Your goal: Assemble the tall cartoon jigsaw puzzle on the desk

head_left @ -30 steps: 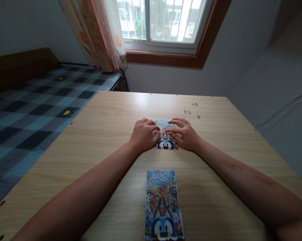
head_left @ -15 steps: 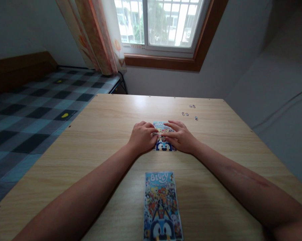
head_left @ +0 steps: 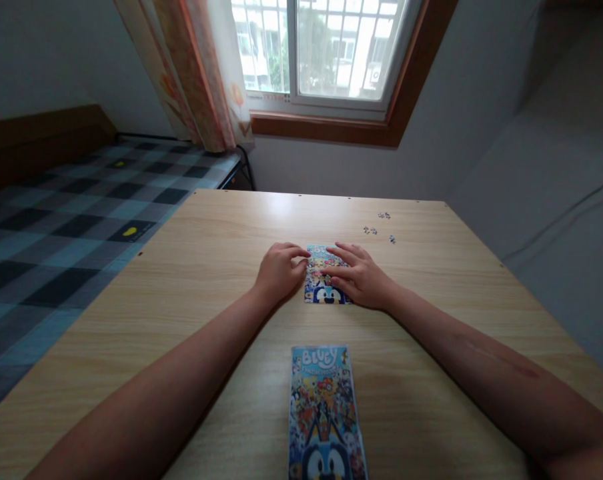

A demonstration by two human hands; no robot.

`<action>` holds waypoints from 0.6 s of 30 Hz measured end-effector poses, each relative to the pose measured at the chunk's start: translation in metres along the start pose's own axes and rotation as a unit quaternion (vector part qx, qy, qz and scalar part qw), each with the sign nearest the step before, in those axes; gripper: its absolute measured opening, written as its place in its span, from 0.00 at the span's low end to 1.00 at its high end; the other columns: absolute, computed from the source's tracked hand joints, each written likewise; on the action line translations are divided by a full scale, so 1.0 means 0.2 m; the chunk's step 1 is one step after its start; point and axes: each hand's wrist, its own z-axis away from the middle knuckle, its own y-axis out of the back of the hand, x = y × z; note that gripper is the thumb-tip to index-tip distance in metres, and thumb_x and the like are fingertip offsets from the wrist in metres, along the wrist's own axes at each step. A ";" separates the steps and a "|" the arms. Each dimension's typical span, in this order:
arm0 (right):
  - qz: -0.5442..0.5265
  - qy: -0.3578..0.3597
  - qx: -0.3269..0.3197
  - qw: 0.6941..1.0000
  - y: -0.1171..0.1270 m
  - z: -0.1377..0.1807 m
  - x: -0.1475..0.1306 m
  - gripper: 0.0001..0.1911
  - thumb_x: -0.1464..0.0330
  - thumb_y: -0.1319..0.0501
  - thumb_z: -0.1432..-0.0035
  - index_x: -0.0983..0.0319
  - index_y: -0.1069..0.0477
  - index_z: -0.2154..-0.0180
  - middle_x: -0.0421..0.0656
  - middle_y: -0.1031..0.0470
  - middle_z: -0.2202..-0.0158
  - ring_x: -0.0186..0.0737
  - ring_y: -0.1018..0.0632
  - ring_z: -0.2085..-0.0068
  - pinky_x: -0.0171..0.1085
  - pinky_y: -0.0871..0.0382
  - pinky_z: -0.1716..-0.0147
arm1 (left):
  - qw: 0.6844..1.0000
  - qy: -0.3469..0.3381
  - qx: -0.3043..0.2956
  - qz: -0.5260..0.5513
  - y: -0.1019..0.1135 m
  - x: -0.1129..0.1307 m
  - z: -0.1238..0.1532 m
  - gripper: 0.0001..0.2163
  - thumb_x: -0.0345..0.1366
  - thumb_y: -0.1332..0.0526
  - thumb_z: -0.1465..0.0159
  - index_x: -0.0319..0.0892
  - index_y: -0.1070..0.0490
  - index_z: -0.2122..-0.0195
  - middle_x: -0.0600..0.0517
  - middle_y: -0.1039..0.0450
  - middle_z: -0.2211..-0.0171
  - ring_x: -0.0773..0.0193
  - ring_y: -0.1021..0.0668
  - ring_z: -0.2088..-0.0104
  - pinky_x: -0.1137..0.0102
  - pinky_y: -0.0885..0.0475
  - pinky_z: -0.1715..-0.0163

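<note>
A small jigsaw puzzle (head_left: 326,295) with a blue cartoon dog at its near edge lies flat on the table. My right hand (head_left: 364,277) rests over its right side, fingers spread and touching the surface, hiding part of the picture. At the puzzle's left edge is my left hand (head_left: 280,272), its index finger and thumb slightly apart with nothing seen between them. Closer to me lies a box (head_left: 326,413) marked "Bluey", printed with the same picture.
Several loose puzzle pieces (head_left: 370,231) lie toward the far right of the wooden table (head_left: 206,267). A bed with a checked cover (head_left: 81,247) stands to the left. Beyond the table are a window (head_left: 341,53) and a curtain (head_left: 196,73).
My left hand has drawn back leftward from the middle of the puzzle to its left edge, uncovering more of the picture. My right hand stays over the right side.
</note>
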 end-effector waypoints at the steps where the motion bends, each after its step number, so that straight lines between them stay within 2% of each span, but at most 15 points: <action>1: 0.001 -0.001 -0.005 1.000 0.00 0.00 0.00 0.16 0.61 0.42 0.30 0.46 0.25 0.44 0.43 0.37 0.32 0.54 0.40 0.30 0.63 0.44 0.36 | 1.000 -0.007 -0.002 0.005 0.00 0.00 0.00 0.07 0.30 0.36 0.39 0.45 0.18 0.64 0.50 0.18 0.61 0.56 0.21 0.56 0.57 0.28 0.47; 8: -0.002 0.001 -0.014 1.000 0.00 -0.01 -0.01 0.15 0.61 0.41 0.31 0.46 0.24 0.45 0.43 0.37 0.32 0.56 0.41 0.30 0.65 0.43 0.36 | 0.998 -0.060 -0.029 0.006 -0.01 0.00 0.01 0.05 0.33 0.34 0.38 0.47 0.17 0.67 0.50 0.18 0.61 0.57 0.21 0.57 0.56 0.28 0.48; 13: -0.013 0.005 -0.004 1.000 0.00 -0.01 -0.01 0.15 0.61 0.41 0.32 0.48 0.24 0.45 0.43 0.37 0.32 0.55 0.41 0.30 0.64 0.43 0.36 | 0.997 -0.059 -0.052 -0.003 -0.02 -0.01 0.01 0.04 0.36 0.33 0.39 0.49 0.17 0.69 0.50 0.19 0.59 0.56 0.22 0.57 0.56 0.28 0.49; 16: -0.031 -0.003 0.040 0.999 0.01 0.00 -0.01 0.14 0.63 0.42 0.31 0.51 0.23 0.47 0.44 0.34 0.33 0.52 0.39 0.31 0.62 0.43 0.35 | 0.997 -0.063 -0.051 -0.002 -0.02 -0.01 0.01 0.04 0.35 0.32 0.39 0.49 0.17 0.69 0.50 0.19 0.59 0.57 0.22 0.57 0.56 0.29 0.49; 18: -0.049 -0.021 0.090 0.994 0.02 0.00 -0.01 0.13 0.64 0.44 0.31 0.54 0.22 0.51 0.46 0.31 0.36 0.50 0.36 0.33 0.59 0.41 0.36 | 0.998 -0.051 -0.028 0.011 -0.01 0.00 0.00 0.04 0.33 0.33 0.39 0.48 0.17 0.69 0.51 0.19 0.60 0.57 0.22 0.57 0.57 0.29 0.48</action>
